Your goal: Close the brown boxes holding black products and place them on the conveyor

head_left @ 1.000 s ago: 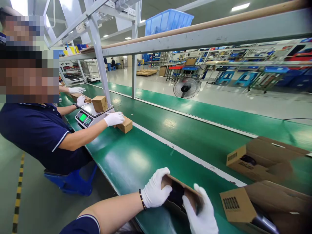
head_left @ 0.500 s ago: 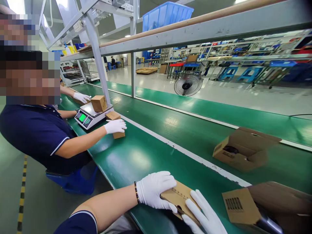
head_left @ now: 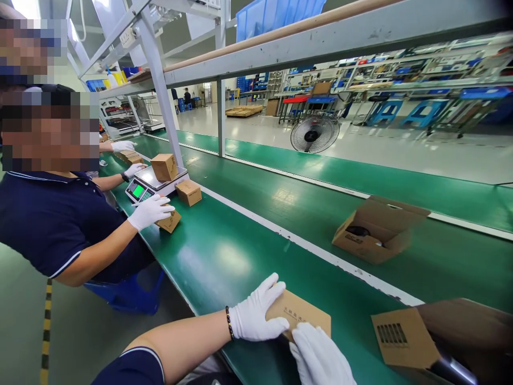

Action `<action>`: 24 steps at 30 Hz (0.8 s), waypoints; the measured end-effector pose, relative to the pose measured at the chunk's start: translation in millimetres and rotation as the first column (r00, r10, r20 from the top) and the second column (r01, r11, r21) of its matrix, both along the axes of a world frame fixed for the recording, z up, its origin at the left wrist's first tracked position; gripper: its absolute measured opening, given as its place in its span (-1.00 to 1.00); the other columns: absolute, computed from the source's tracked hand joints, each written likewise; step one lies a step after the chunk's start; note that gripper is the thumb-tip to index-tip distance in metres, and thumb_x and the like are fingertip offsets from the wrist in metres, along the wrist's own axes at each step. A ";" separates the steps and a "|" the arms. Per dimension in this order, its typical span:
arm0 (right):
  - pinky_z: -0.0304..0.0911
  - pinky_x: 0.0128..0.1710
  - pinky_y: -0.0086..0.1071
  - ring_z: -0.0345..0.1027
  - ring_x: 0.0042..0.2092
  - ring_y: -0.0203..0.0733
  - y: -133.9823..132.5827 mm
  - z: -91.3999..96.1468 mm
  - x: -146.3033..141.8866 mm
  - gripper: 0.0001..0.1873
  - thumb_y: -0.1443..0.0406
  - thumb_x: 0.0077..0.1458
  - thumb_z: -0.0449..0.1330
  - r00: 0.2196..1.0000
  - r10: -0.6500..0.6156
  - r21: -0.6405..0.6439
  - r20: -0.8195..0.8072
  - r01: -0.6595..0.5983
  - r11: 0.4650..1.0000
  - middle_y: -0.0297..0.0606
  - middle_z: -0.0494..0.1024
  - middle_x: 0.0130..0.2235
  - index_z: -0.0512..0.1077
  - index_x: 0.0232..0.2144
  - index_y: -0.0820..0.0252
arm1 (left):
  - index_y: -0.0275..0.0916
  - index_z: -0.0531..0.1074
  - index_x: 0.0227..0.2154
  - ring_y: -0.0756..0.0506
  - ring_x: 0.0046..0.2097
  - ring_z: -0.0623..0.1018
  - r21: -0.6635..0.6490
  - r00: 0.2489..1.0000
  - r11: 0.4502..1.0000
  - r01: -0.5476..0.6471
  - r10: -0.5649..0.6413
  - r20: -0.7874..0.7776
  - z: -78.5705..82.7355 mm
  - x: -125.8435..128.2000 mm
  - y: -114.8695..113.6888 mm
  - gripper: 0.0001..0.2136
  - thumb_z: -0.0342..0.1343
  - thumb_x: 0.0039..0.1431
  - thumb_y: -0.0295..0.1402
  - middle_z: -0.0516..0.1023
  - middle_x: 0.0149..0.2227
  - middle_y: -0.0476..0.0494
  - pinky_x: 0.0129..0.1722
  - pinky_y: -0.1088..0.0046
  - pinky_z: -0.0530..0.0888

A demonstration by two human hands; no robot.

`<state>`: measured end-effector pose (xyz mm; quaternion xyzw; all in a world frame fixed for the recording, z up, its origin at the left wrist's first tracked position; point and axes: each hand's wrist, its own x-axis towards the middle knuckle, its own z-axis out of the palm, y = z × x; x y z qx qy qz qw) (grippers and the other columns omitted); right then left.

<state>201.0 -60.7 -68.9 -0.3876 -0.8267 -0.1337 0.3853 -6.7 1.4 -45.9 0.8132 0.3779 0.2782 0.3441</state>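
Note:
A small brown cardboard box (head_left: 306, 309) with printing on its lid lies closed on the green work surface in front of me. My left hand (head_left: 258, 313), white-gloved, grips its left end, the thumb over the near side. My right hand (head_left: 320, 354), also gloved, presses its fingers together against the near right edge; its fingertips are partly hidden. To the right stands an open cardboard box (head_left: 404, 337) with a dark shiny item in it. Farther back, another open box (head_left: 360, 248) holds something black.
On my left a co-worker's gloved hand (head_left: 150, 211) holds a small box (head_left: 170, 221) beside a scale (head_left: 154, 182) that bears a box (head_left: 164, 167). Another box (head_left: 188, 192) sits by the scale. A metal shelf frame (head_left: 221, 117) rises behind; a fan (head_left: 315, 133) stands beyond.
The box lid now lies flat, and my right hand's spread fingers have drawn together at its near edge. The far open box has shifted left. The co-worker's hand has moved left with a box.

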 end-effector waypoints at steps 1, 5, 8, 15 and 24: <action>0.35 -0.03 -0.06 0.40 -0.04 -0.01 1.8 2.0 -5.5 -0.67 0.25 0.13 0.15 0.998 -0.043 0.003 -0.043 0.043 0.999 -0.04 0.49 -0.08 0.37 -0.05 0.23 | -0.27 -0.15 0.32 -0.32 0.37 -0.03 -0.010 1.000 1.000 -0.002 0.002 0.011 -1.1 -0.5 0.2 -0.19 0.11 0.10 -0.16 -0.24 0.38 -0.41 0.30 0.06 0.10; 0.37 -0.09 -0.06 0.40 -0.11 -0.02 7.4 12.4 -13.2 -0.76 0.21 0.11 0.19 0.994 -0.037 -0.011 -0.106 0.037 0.999 -0.09 0.49 -0.19 0.39 -0.20 0.22 | -0.28 -0.12 0.31 -0.33 0.35 0.03 -0.012 0.999 1.000 0.001 -0.001 0.038 0.9 -1.0 2.3 -0.18 0.15 0.07 -0.15 -0.12 0.35 -0.42 0.30 0.05 0.09; 0.37 -0.07 -0.07 0.41 -0.12 -0.06 5.8 13.2 -9.7 -0.79 0.24 0.08 0.22 0.994 0.029 -0.003 -0.108 -0.029 1.000 -0.16 0.49 -0.24 0.39 -0.21 0.17 | -0.28 -0.08 0.30 -0.32 0.33 0.11 -0.010 0.999 1.000 -0.001 0.002 0.052 2.1 0.2 3.3 -0.18 0.18 0.04 -0.17 -0.02 0.33 -0.41 0.29 0.06 0.12; 0.39 -0.11 -0.09 0.41 -0.11 0.03 -0.3 4.1 -33.0 -0.47 0.10 0.06 0.24 0.852 -0.359 -0.255 -0.380 0.277 0.926 -0.03 0.47 -0.12 0.30 0.02 0.22 | -0.24 -0.13 0.31 -0.32 0.32 0.12 -0.013 0.999 1.000 -0.014 0.014 -0.042 16.4 -8.2 3.9 -0.18 0.16 0.06 -0.18 -0.01 0.32 -0.39 0.27 0.06 0.18; 0.41 -0.17 -0.31 0.47 -0.17 -0.19 -3.7 53.0 -2.2 -0.69 0.15 0.22 0.02 0.851 -0.396 -0.438 -0.345 0.228 0.870 -0.22 0.56 -0.13 0.40 -0.06 0.11 | -0.20 0.36 -0.04 -0.34 0.07 0.33 0.360 0.917 0.923 0.136 0.020 -0.397 98.9 35.9 2.1 -0.70 0.02 0.16 -0.34 0.39 0.00 -0.27 0.12 -0.03 0.25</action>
